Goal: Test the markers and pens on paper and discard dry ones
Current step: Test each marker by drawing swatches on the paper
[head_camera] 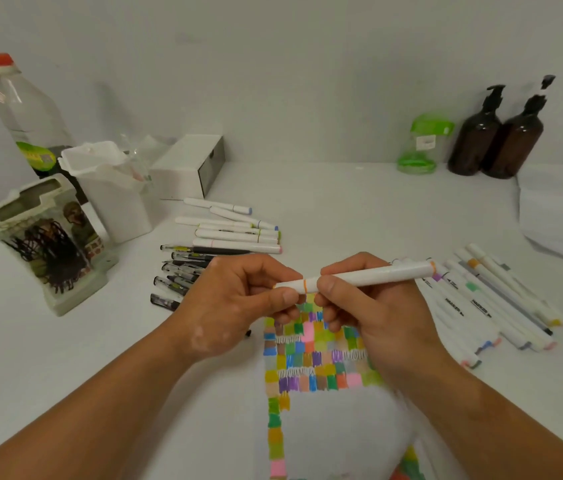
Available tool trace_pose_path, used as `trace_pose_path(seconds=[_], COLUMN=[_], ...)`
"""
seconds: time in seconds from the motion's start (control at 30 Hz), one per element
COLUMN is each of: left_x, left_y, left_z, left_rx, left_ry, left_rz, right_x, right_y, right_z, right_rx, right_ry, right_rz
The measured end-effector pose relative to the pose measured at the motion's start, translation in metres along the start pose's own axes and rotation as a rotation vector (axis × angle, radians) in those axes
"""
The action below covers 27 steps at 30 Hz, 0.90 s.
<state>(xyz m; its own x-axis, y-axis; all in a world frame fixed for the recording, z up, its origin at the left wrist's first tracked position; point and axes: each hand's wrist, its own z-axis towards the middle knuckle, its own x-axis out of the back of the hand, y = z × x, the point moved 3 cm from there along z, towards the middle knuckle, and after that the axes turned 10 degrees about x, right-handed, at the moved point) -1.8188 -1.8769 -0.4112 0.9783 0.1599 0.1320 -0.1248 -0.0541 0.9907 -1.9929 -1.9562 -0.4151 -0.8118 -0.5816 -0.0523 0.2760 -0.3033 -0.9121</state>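
White plastic marker with orange bands point(370, 274), likely light, stiff, slick, sits level above the swatch-covered paper sheet point(342, 427). Left hand point(235, 306) fingers pinch the cap end; right hand point(373, 317) fingers grip the barrel.

two brown pump bottles point(496, 140), green jar point(418, 147), clear bottle point(27, 109).

White marker point(370, 274) — orange rings; paper point(314, 344) — multicoloured patches
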Motion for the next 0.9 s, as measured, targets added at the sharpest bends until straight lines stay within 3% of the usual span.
trace_pose_path(seconds=[0.23, 0.4, 0.47, 0.53, 0.67, 0.77, 0.9], left_x=[-0.015, -0.007, 0.002, 0.011, 0.018, 0.019, 0.027], left_y=[-0.008, -0.014, -0.014, -0.013, -0.014, -0.016, -0.017], left_z=[-0.005, -0.013, -0.015, -0.016, -0.015, -0.015, -0.016], left_rx=[-0.054, -0.039, -0.06, -0.082, -0.069, -0.04, -0.04], left_ry=[0.034, 0.085, 0.129, 0.16, 0.17, 0.134, 0.174], left_rz=[-0.047, 0.171, 0.205, 0.213, 0.246, 0.27, 0.259], right_x=[-0.011, 0.023, 0.06, 0.098, 0.132, 0.127, 0.119], right_y=[-0.01, -0.016, -0.021, -0.028, -0.033, -0.031, -0.024], right_z=[0.001, 0.012, 0.022, 0.026, 0.032, 0.035, 0.036], right_rx=[0.001, -0.065, -0.148, -0.236, -0.319, -0.358, -0.37], right_ry=[0.019, 0.096, 0.089, 0.046, -0.204, -0.369, -0.426], right_rz=[-0.071, -0.152, -0.318, -0.653, -1.238, -1.398, -1.49])
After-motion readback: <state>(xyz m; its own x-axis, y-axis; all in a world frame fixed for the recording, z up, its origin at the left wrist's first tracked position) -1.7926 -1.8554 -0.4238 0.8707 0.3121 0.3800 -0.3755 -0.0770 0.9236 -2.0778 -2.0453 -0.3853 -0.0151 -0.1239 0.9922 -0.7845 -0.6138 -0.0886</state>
